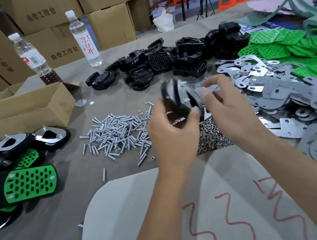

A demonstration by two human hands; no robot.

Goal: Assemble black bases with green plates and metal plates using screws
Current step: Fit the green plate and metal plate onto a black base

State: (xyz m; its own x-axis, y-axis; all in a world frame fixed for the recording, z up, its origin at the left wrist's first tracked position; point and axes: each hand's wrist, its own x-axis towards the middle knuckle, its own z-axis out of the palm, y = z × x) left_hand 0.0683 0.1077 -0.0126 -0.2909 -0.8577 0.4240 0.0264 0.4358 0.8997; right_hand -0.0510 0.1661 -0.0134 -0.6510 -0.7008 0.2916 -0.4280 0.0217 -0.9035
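the left hand (172,132) grips a black base (178,96) held up over the tabletop (62,196), a metal plate (185,90) already on it. the right hand (231,106) pinches at the plate's edge; what it holds is too blurred to tell. screws (114,134) lie at 9 o'clock of the hands, nuts (210,134) just below. i judge a small fastener could slip into the pile, or the plate shift off its holes, since the base is tilted in mid-air.

Above the screw pile (117,135), the left hand (172,132) grips a black base (177,98) with a metal plate on it; the right hand (227,105) pinches at its upper edge.
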